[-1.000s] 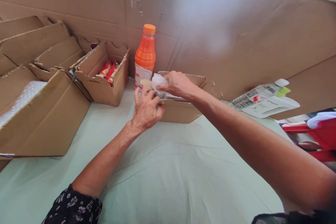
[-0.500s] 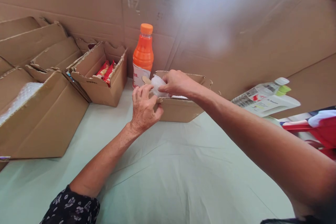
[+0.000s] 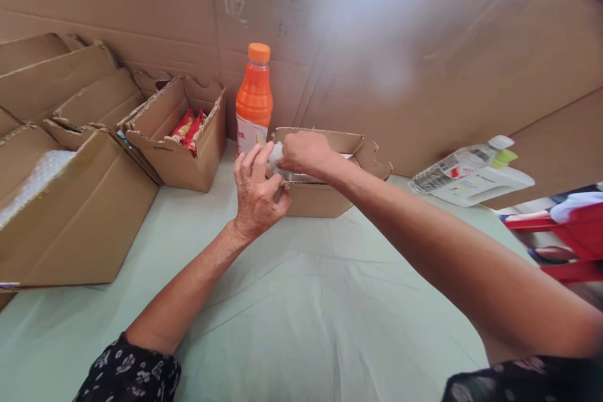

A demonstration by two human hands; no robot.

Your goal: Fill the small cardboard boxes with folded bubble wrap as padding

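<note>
A small open cardboard box (image 3: 320,200) stands in front of me on the pale green cloth. My left hand (image 3: 257,191) grips its left end, thumb at the near edge and fingers over the side. Inside the box mouth, my right hand (image 3: 304,152) is closed, knuckles up, on a crumpled whitish plastic wrap (image 3: 277,152) near the left end. My fingers hide much of the wrap and the box's contents. Right behind the left hand stands an orange drink bottle (image 3: 254,97) with an orange cap, upright.
To the left, a cardboard box (image 3: 202,166) holds red snack packets (image 3: 189,130). A larger box (image 3: 94,220) with bubble wrap (image 3: 40,179) is nearer. Two bottles, one clear (image 3: 452,166) and one white (image 3: 499,187), lie at right. A cardboard wall (image 3: 424,94) rises behind.
My right hand has pushed lower into the box, taking the whitish plastic down with it. The box's right flap shows more. My left hand stays at the left end.
</note>
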